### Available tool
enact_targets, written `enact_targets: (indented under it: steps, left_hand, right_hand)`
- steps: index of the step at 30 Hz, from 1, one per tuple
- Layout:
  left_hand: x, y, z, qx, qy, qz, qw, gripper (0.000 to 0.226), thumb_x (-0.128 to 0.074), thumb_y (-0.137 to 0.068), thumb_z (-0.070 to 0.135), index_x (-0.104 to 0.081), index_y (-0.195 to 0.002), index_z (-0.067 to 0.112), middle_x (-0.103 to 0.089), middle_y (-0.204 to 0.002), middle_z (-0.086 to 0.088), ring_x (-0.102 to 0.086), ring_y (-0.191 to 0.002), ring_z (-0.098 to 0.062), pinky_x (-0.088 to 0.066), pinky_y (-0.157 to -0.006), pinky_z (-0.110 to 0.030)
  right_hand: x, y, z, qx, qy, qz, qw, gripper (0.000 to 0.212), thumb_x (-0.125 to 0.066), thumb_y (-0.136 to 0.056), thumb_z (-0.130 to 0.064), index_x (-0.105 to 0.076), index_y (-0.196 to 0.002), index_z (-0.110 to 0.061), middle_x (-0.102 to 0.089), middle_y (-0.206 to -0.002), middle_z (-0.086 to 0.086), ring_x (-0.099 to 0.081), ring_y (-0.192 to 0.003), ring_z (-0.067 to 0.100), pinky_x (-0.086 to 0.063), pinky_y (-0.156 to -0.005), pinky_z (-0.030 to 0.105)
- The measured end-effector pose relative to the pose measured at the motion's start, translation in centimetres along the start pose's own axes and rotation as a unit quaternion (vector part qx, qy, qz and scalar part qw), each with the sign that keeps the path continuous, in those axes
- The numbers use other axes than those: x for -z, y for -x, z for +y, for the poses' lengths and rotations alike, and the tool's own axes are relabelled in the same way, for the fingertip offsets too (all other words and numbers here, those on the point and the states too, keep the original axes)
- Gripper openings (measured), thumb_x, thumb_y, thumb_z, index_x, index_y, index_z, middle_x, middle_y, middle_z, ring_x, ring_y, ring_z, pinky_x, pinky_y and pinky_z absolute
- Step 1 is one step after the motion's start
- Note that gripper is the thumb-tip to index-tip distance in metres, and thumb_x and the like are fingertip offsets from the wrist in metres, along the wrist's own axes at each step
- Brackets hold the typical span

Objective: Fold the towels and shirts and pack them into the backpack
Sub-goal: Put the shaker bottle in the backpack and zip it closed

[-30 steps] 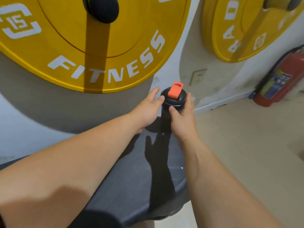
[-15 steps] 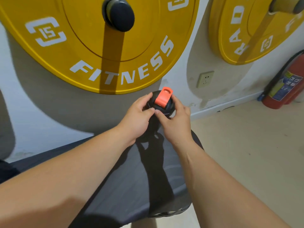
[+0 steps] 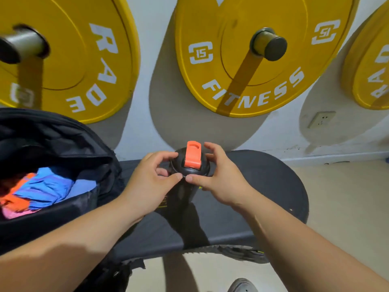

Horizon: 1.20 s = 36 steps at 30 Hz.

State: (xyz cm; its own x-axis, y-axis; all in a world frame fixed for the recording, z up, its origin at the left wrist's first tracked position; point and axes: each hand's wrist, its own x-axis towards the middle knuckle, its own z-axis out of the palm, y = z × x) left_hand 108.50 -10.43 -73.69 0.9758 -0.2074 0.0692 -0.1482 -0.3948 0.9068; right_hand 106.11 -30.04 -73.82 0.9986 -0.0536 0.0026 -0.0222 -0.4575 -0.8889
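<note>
Head cam: one black bottle (image 3: 190, 172) stands upright on the counter (image 3: 263, 186), long axis vertical, orange cap (image 3: 192, 154) pointing at the wall. Left hand (image 3: 151, 182) and right hand (image 3: 221, 178) both curl round its lid, thumbs nearly meeting. One open backpack (image 3: 63, 140) sits on the left with blue, orange and pink clothes (image 3: 42, 188) inside. Three yellow plates (image 3: 242, 28) hang on the wall.

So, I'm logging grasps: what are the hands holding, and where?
Both hold the black bottle by its lid: the left hand pinches the rim's left side, the right hand curls round the right side, thumb on the near rim.
</note>
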Motion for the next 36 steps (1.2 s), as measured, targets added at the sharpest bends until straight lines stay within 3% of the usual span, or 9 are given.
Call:
enact_targets:
  steps: [4, 10, 16, 19, 23, 25, 27, 33, 36]
  left_hand:
    - [3.3, 1.7, -1.9, 0.022, -0.055, -0.058, 0.997, 0.03, -0.072, -0.089, 0.028, -0.062, -0.113, 0.041, -0.062, -0.112, 0.009, -0.065, -0.086, -0.004, -0.048, -0.07, -0.014]
    - [7.6, 1.6, -3.3, -0.094, -0.304, -0.109, 0.942, 0.049, -0.062, -0.091, 0.046, -0.051, -0.137, 0.034, -0.049, -0.138, 0.011, -0.047, -0.128, -0.013, -0.039, -0.107, -0.036]
    - [12.7, -3.7, -3.0, -0.116, -0.679, -0.118, 0.715, 0.06, -0.033, -0.096, 0.063, -0.033, -0.15, 0.037, -0.021, -0.164, -0.003, -0.001, -0.153, -0.03, 0.002, -0.117, -0.066]
    - [14.5, -5.1, -2.9, -0.089, -0.725, -0.132, 0.67, 0.055, -0.02, -0.101, 0.057, -0.046, -0.143, 0.033, -0.043, -0.152, -0.005, -0.017, -0.151, -0.03, 0.006, -0.115, -0.068]
    - [16.0, -5.1, -3.3, -0.139, -0.731, -0.112, 0.659, 0.054, -0.02, -0.102, 0.055, -0.068, -0.116, 0.035, -0.065, -0.112, 0.003, -0.051, -0.118, -0.024, -0.015, -0.118, -0.055]
    - [16.7, -4.6, -3.4, -0.156, -0.724, -0.097, 0.665, 0.055, -0.022, -0.102, 0.055, -0.072, -0.102, 0.033, -0.064, -0.093, 0.009, -0.055, -0.102, -0.021, -0.034, -0.101, -0.042]
    - [17.6, -4.0, -4.1, -0.153, -0.719, -0.089, 0.673, 0.052, -0.027, -0.101, 0.055, -0.073, -0.093, 0.031, -0.059, -0.081, 0.01, -0.055, -0.094, -0.019, -0.035, -0.084, -0.037]
    - [19.2, -2.6, -9.0, -0.109, -0.668, -0.09, 0.73, 0.041, -0.033, -0.099, 0.054, -0.056, -0.132, 0.046, -0.057, -0.132, 0.006, -0.061, -0.106, -0.02, -0.037, -0.084, -0.039]
    - [19.1, -2.5, -9.5, -0.096, -0.642, -0.073, 0.757, 0.044, -0.028, -0.101, 0.051, -0.066, -0.121, 0.044, -0.055, -0.14, 0.009, -0.06, -0.11, -0.021, -0.041, -0.087, -0.04]
  right_hand:
    - [-3.7, 0.9, -0.5, -0.008, 0.073, -0.073, 0.995, 0.108, -0.084, -0.073, -0.043, -0.009, -0.15, -0.057, -0.053, -0.136, -0.005, -0.058, -0.118, 0.018, -0.049, -0.101, 0.04]
    - [-6.0, 1.0, -2.5, -0.031, 0.193, -0.168, 0.966, 0.102, -0.082, -0.076, -0.04, -0.013, -0.15, -0.054, -0.038, -0.135, 0.001, -0.05, -0.122, 0.024, -0.04, -0.107, 0.035]
    - [-8.9, -0.7, -3.3, 0.01, 0.169, -0.138, 0.976, 0.107, -0.091, -0.054, -0.045, -0.028, -0.141, -0.036, -0.048, -0.133, -0.002, -0.054, -0.115, 0.019, -0.047, -0.1, 0.036]
    - [-9.3, -2.0, -3.3, 0.011, 0.166, -0.162, 0.973, 0.106, -0.091, -0.051, -0.048, -0.03, -0.137, -0.038, -0.055, -0.128, -0.004, -0.057, -0.111, 0.019, -0.049, -0.098, 0.037]
    - [-9.1, -4.0, -3.3, 0.012, 0.129, -0.168, 0.977, 0.102, -0.095, -0.056, -0.037, -0.035, -0.138, -0.035, -0.058, -0.125, -0.009, -0.058, -0.11, 0.013, -0.046, -0.098, 0.03]
    - [-9.0, -5.1, -3.5, 0.013, 0.094, -0.152, 0.984, 0.1, -0.096, -0.058, -0.029, -0.037, -0.139, -0.031, -0.06, -0.121, -0.009, -0.059, -0.103, 0.008, -0.045, -0.092, 0.023]
    - [-9.2, -6.1, -3.6, 0.021, 0.055, -0.129, 0.99, 0.098, -0.096, -0.059, -0.028, -0.039, -0.139, -0.029, -0.061, -0.12, -0.008, -0.06, -0.102, 0.007, -0.046, -0.092, 0.023]
    - [-10.6, -8.2, -4.5, 0.032, -0.053, -0.105, 0.993, 0.093, -0.096, -0.059, -0.032, -0.042, -0.135, -0.038, -0.057, -0.126, -0.009, -0.061, -0.106, 0.011, -0.05, -0.081, 0.03]
    - [-10.8, -8.6, -4.9, 0.032, -0.089, -0.11, 0.989, 0.089, -0.094, -0.062, -0.031, -0.042, -0.133, -0.044, -0.058, -0.126, -0.009, -0.061, -0.109, 0.011, -0.05, -0.079, 0.029]
